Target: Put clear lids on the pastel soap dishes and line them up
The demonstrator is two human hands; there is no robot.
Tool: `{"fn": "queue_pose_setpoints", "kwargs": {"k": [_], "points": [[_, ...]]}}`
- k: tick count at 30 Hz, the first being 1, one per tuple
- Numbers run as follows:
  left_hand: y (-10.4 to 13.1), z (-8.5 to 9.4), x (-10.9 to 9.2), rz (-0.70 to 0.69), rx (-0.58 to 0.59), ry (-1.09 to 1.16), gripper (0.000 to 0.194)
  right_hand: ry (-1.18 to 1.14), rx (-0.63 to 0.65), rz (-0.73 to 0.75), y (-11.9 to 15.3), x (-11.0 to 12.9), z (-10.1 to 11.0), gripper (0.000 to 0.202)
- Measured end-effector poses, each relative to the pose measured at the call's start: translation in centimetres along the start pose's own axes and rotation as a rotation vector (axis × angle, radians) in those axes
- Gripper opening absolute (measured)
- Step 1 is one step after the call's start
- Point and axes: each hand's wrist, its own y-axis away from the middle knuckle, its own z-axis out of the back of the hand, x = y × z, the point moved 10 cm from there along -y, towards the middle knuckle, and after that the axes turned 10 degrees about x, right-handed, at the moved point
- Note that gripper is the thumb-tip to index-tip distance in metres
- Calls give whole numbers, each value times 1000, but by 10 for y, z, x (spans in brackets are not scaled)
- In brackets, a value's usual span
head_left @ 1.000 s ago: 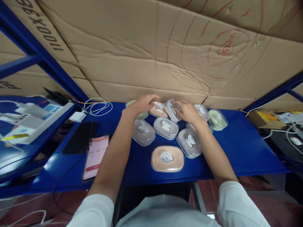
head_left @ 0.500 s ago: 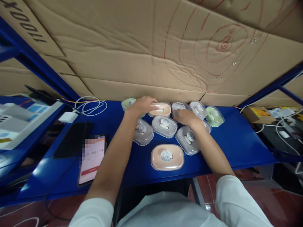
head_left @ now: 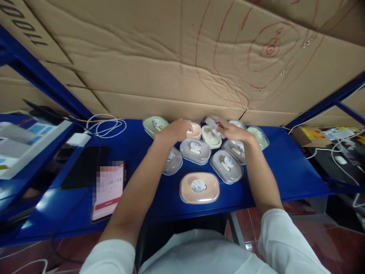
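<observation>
Oval lidded boxes that look like soap boxes lie on the blue table. My right hand (head_left: 231, 130) grips a translucent grey lid (head_left: 213, 122), tilted up above a cream base (head_left: 211, 137) whose inside shows. My left hand (head_left: 177, 130) is closed at the left end of a peach soap box (head_left: 194, 131), its fingers partly hidden. Just in front of the hands lie a grey soap box (head_left: 195, 151) and another grey box (head_left: 227, 166). A grey box (head_left: 172, 161) is partly behind my left forearm. Nearest me sits a labelled peach box (head_left: 199, 188).
Green boxes lie at the far left (head_left: 156, 125) and far right (head_left: 258, 137) of the group. A phone (head_left: 108, 190) with a running timer lies left of my forearm, near a coiled white cable (head_left: 107, 129). A cardboard wall (head_left: 137, 57) closes off the back.
My right hand has lifted the grey lid off its cream base. My left hand stays at the peach box, having shifted slightly right. The view has shifted a little.
</observation>
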Motion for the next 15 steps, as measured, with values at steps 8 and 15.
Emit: {"fn": "queue_pose_setpoints", "kwargs": {"k": [8, 15], "points": [[4, -15, -3, 161, 144, -207, 54, 45, -239, -145, 27, -51, 53, 37], [4, -21, -4, 226, 155, -275, 50, 192, -68, -535, 29, -99, 31, 79]]}}
